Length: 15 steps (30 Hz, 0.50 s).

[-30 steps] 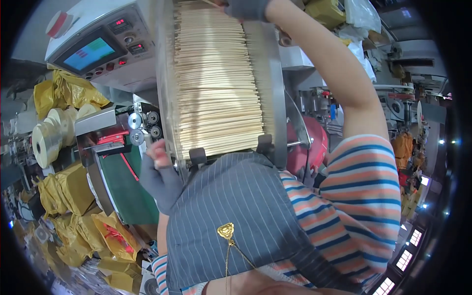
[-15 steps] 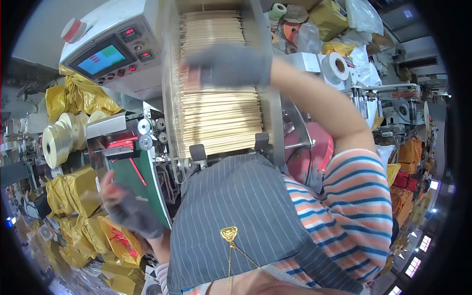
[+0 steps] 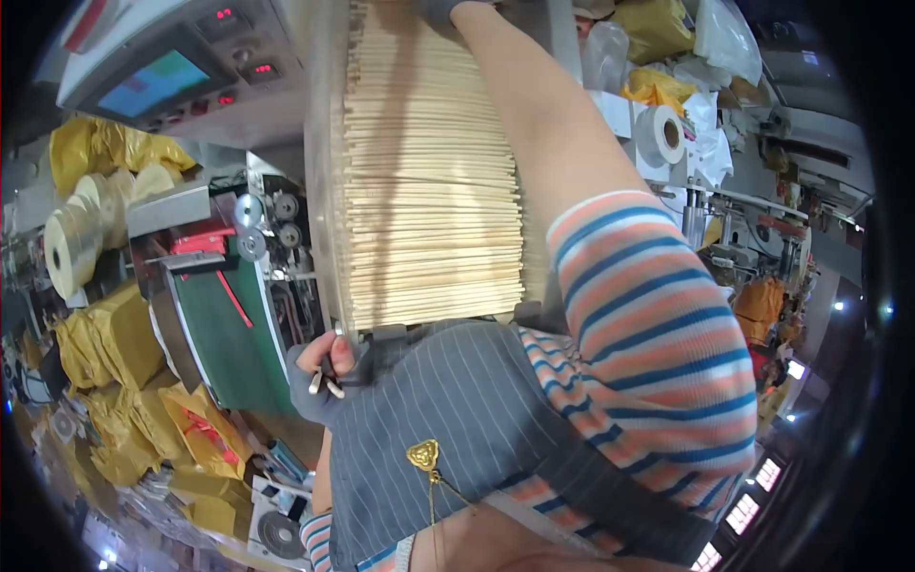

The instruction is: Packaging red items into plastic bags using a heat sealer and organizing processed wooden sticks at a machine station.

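Observation:
Thin pale wooden sticks (image 3: 434, 210) lie crosswise in a long stack inside a metal hopper (image 3: 324, 191) in front of me. My right hand (image 3: 440, 10), in a grey glove, reaches over the far end of the stack. The top edge of the picture cuts it off and its fingers are hidden. My left hand (image 3: 326, 377), in a grey glove with bare fingertips, is at the hopper's near left corner. Its fingers are curled round a small pale two-pronged thing (image 3: 327, 383), whose kind I cannot make out.
A control panel with a screen (image 3: 152, 84) stands far left. Below it are film rolls (image 3: 71, 243), metal rollers (image 3: 250, 227) and a green belt (image 3: 224, 334) with red strips. Yellow bags (image 3: 124, 334) crowd the left side. A white roll (image 3: 660, 135) sits beyond my right arm.
My right hand has moved away from me along the sticks to the far end. My left hand has come in rightward from over the green belt to the hopper's near corner. The view has shifted.

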Tool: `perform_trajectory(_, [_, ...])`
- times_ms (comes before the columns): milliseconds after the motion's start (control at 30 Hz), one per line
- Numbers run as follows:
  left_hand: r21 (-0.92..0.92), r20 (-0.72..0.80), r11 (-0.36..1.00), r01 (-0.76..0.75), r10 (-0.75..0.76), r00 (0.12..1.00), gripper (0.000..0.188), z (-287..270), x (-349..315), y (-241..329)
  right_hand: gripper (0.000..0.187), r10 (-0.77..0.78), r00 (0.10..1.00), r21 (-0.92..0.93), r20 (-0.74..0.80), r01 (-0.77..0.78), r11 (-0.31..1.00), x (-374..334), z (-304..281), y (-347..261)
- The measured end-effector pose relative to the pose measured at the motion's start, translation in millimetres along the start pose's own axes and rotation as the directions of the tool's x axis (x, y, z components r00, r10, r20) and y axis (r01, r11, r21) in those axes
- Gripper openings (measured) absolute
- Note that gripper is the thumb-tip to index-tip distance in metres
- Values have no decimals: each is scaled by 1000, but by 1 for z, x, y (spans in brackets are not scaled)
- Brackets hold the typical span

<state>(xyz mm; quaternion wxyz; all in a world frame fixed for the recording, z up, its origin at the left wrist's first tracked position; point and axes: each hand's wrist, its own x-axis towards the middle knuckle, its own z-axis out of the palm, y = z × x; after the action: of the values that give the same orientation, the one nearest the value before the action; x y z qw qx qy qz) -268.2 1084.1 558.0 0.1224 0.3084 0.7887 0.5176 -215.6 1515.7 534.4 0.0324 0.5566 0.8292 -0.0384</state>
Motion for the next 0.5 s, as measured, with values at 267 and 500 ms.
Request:
perform_trajectory(267, [-63, 49, 992, -110, 113, 992, 14, 6, 13, 6, 63, -84, 951, 114, 296, 52, 992, -8, 32, 10])
perform_trajectory(500, [-141, 35, 978, -152, 159, 987, 10, 12, 15, 9, 81, -389, 774, 403, 499, 190, 895, -84, 14, 6])
